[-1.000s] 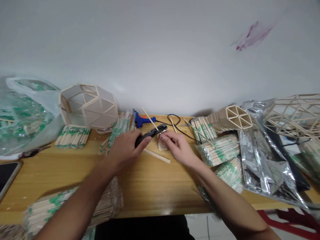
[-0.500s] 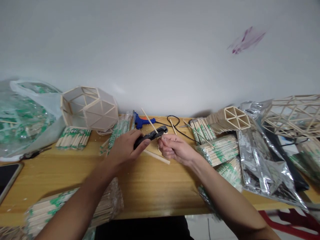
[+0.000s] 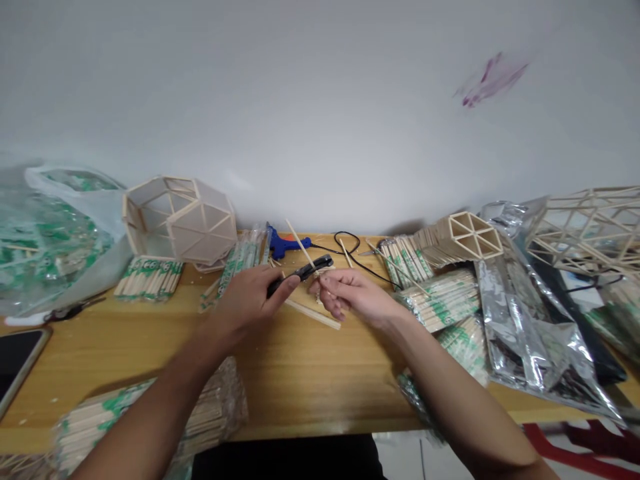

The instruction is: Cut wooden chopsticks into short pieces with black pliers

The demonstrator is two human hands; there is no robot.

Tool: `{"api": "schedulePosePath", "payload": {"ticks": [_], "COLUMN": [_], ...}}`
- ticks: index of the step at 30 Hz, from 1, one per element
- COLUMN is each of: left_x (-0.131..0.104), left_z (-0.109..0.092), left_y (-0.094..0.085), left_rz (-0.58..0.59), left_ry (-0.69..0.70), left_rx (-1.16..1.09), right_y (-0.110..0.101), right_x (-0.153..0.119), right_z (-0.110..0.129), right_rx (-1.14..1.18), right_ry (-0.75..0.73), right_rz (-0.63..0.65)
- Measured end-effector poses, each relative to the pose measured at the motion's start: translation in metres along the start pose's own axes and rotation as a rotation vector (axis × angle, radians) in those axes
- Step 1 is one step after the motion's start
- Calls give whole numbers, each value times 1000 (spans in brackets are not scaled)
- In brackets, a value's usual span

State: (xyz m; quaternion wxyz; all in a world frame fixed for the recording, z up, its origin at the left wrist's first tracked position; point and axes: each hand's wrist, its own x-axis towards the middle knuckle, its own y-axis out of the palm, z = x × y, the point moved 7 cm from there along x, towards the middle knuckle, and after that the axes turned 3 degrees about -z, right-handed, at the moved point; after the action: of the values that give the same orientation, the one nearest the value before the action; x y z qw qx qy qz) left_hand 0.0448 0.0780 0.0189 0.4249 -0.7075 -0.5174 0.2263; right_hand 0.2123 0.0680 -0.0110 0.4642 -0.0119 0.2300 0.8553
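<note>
My left hand (image 3: 253, 290) is closed around a pair of black pliers (image 3: 305, 269), whose head points right, toward my other hand. A thin wooden stick (image 3: 299, 241) slants down across the pliers' head, its upper end free in the air. Close by the pliers, the fingers of my right hand (image 3: 350, 293) are pinched at the lower end of the stick; the exact grip is partly hidden. Beneath both hands, some pale wooden sticks (image 3: 315, 314) lie on the table (image 3: 320, 380).
Behind stands a blue glue gun (image 3: 285, 245) with a black cable. Stick-built lattice frames (image 3: 203, 233) and wrapped chopstick packs (image 3: 443, 300) line both sides. A silver plastic bag (image 3: 525, 340) lies right; a phone (image 3: 20, 367) and a clear bag (image 3: 55, 247) are left.
The fingers of my right hand have loosened slightly and shifted a little left, closer to the pliers. The pliers have barely moved. The whole view has shifted slightly.
</note>
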Motion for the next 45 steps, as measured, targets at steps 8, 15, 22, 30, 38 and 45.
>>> {"api": "schedulePosePath", "payload": {"ticks": [8, 15, 22, 30, 38, 45], "left_x": [-4, -6, -5, 7, 0, -3], "left_z": [-1, -6, -6, 24, 26, 25], "left_y": [24, 37, 35, 11, 8, 14], "left_rz": [153, 208, 207, 43, -110, -122], "left_ry": [24, 50, 24, -227, -359, -365], "left_rx": [202, 224, 302, 215, -542, -575], "right_y": [-22, -23, -28, -40, 3, 4], "right_x": [-2, -1, 0, 0, 1, 2], "right_z": [6, -5, -7, 5, -16, -22], "right_rx": [21, 4, 13, -18, -145, -191], "right_ry": [40, 140, 174, -33, 126, 118], "right_rz": [-121, -164, -214, -357, -48, -37]}}
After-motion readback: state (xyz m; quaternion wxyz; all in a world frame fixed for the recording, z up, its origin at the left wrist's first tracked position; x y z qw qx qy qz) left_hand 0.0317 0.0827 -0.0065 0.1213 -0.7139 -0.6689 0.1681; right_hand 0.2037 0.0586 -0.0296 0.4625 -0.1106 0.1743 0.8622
